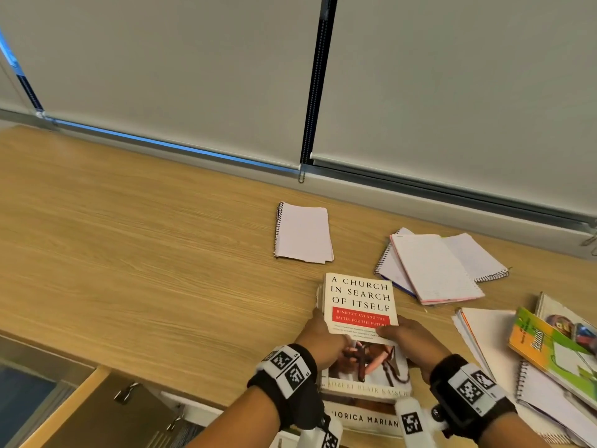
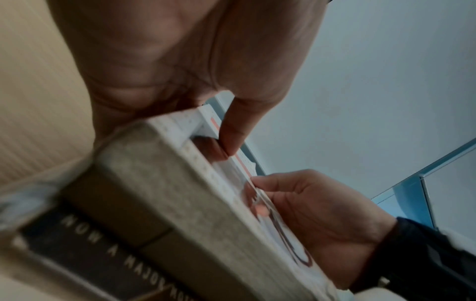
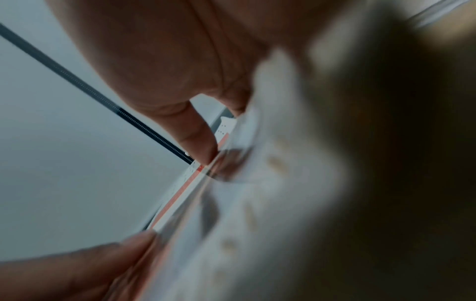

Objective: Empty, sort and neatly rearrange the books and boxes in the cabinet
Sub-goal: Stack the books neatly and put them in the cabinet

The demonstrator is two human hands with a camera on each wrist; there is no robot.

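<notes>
Two hands | left hand [image 1: 318, 342] and right hand [image 1: 412, 339] grip book stack [image 1: 361, 321] between them, thumbs on top

Black wrist straps [image 1: 287, 379], white square-code tags [image 1: 468, 388].

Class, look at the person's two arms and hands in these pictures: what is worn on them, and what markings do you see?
Both forearms are bare, with no sleeves. The left hand and right hand wear no gloves. Each wrist carries a black band topped with white tags printed with black square-patterned codes. White blocks bearing similar codes hang below both wrists.
</notes>
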